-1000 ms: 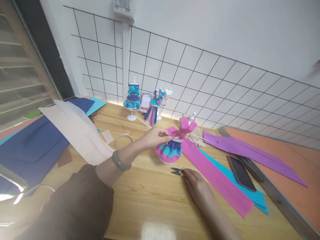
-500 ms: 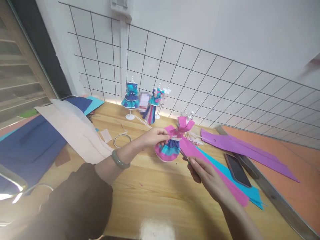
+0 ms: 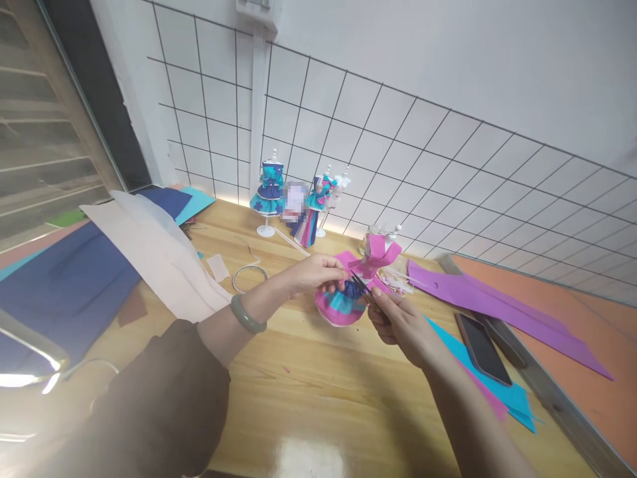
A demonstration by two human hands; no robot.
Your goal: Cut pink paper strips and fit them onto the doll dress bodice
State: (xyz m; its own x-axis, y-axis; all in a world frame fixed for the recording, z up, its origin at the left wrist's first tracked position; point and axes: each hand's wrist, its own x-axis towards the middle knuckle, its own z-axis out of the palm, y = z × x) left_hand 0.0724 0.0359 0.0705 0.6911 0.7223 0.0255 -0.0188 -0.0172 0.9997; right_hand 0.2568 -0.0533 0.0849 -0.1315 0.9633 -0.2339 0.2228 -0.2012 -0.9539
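A small dress form wears a pink top (image 3: 381, 251) and a gathered skirt (image 3: 341, 307) in pink, light blue and dark blue. My left hand (image 3: 321, 273) is closed in a pinch on a bit of pink fabric just left of the form's waist. In my right hand (image 3: 393, 315) is a pair of dark scissors (image 3: 361, 285), their blades pointing up and left at the pinched fabric, in front of the waist. Whether the blades touch the fabric is too small to tell.
Behind stand dress forms in blue (image 3: 269, 189) and multicoloured outfits (image 3: 311, 209). White (image 3: 154, 252) and navy fabric (image 3: 74, 279) lie left, with a metal ring (image 3: 249, 279) nearer the middle. Purple fabric (image 3: 497, 305), blue fabric (image 3: 515, 398) and a phone (image 3: 482, 348) lie right.
My right hand has brought the scissors up and left, closer to my left fingertips, and the blades now show clearly. The whole view has shifted slightly. My left hand keeps its pinch.
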